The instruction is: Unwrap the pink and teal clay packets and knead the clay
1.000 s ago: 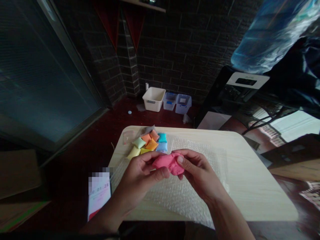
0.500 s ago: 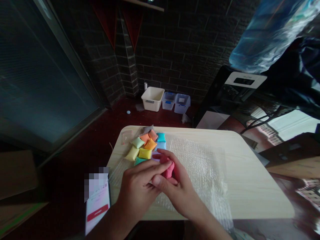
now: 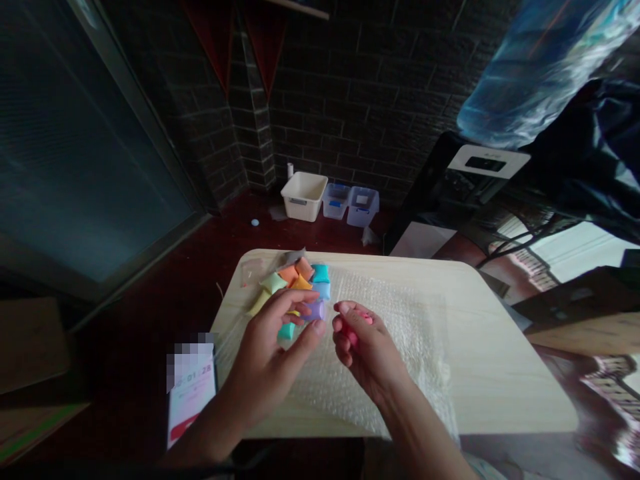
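Note:
My right hand (image 3: 367, 343) is closed around a lump of pink modelling clay (image 3: 353, 337), which shows in part between the fingers. To its left, my left hand (image 3: 277, 347) is open with fingers spread and curved, holding nothing. It hovers in front of several small coloured packets and hides some of them. A purple packet (image 3: 315, 311) lies just beyond its fingertips. Behind are a light blue packet (image 3: 321, 291), a teal packet (image 3: 320, 273) and an orange packet (image 3: 302, 283). A green packet (image 3: 286, 331) shows under the left hand. Bubble wrap (image 3: 400, 333) lies beneath both hands.
The pale wooden table (image 3: 500, 347) has rounded corners. A phone (image 3: 193, 387) is at its left edge. On the floor beyond stand a cream basket (image 3: 303, 208) and two clear plastic boxes, one a clear box (image 3: 362, 212). A water dispenser (image 3: 487, 167) stands at the right.
My hands were together around the pink clay; now they are apart. The left hand has let go and opened, moving left, while the right keeps the clay.

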The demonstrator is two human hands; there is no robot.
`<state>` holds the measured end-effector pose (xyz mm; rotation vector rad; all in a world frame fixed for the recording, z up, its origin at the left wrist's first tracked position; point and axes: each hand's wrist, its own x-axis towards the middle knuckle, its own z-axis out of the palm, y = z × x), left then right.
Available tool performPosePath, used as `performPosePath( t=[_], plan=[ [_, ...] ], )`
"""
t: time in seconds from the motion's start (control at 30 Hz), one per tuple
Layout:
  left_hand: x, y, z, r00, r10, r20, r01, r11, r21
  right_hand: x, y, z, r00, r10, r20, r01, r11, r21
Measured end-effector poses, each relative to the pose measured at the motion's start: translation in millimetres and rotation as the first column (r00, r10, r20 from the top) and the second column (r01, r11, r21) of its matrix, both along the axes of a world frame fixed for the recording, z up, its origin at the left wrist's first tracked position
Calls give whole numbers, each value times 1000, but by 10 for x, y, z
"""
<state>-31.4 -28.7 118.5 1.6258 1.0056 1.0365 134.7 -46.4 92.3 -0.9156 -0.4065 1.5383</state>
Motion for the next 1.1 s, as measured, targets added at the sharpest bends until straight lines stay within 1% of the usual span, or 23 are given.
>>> performPosePath(
  t=[0.1, 0.2, 0.3, 0.37, 0.43, 0.47, 0.53, 0.57, 0.6, 0.63, 0.7, 0.73, 0.77, 0.8, 0.83, 0.97, 1.03, 1.1],
  plan=[
    [71, -1, -87, 997, -43, 59, 49, 993, -109, 31, 21, -15, 1000, -18, 12, 18, 1000, -23],
    [146, 2, -159, 992, -51, 113, 77, 969, -235, 46, 25, -24, 998, -36, 58, 37, 999, -5],
    [190, -11, -211, 989, -51, 136, 94, 939, -331, 46, 19, -48, 986, -65, 153, 59, 997, 47],
    [214, -38, -231, 981, -72, 180, 138, 913, -383, 39, 10, -63, 970, -92, 224, 66, 990, 123],
    [248, -74, -240, 956, -91, 278, 211, 873, -439, 26, -9, -65, 953, -121, 278, 64, 977, 205],
    [272, -92, -242, 933, -77, 352, 248, 845, -474, 17, -24, -60, 943, -134, 304, 61, 969, 240],
    [328, -124, -248, 853, 25, 521, 318, 766, -558, -10, -66, -41, 908, -146, 393, 34, 960, 279],
    [357, -136, -255, 799, 103, 593, 356, 714, -603, -27, -90, -28, 872, -144, 467, 1, 956, 293],
    [383, -142, -264, 740, 186, 646, 394, 658, -642, -44, -114, -16, 818, -139, 559, -50, 950, 309],
    [403, -143, -275, 685, 266, 679, 432, 603, -671, -60, -136, -4, 742, -131, 658, -119, 940, 321],
    [421, -125, -295, 592, 413, 692, 458, 534, -711, -80, -166, 17, 560, -154, 814, -305, 875, 376],
    [418, -107, -301, 558, 471, 684, 453, 517, -726, -82, -172, 26, 484, -181, 856, -373, 842, 389],
    [408, -85, -303, 538, 512, 669, 441, 505, -742, -79, -173, 35, 433, -207, 877, -420, 815, 399],
    [394, -62, -301, 531, 533, 659, 427, 504, -751, -73, -172, 46, 410, -222, 885, -444, 799, 406],
    [379, -39, -298, 535, 537, 652, 413, 507, -756, -64, -170, 60, 411, -224, 884, -453, 791, 411],
    [333, 10, -287, 578, 492, 651, 358, 564, -744, -44, -203, 143, 489, -151, 859, -467, 787, 404],
    [324, 9, -285, 598, 500, 626, 317, 570, -758, -49, -246, 188, 518, -129, 846, -451, 799, 398],
    [315, 8, -267, 611, 541, 579, 253, 559, -789, -49, -284, 217, 537, -147, 830, -408, 817, 408]
  ],
)
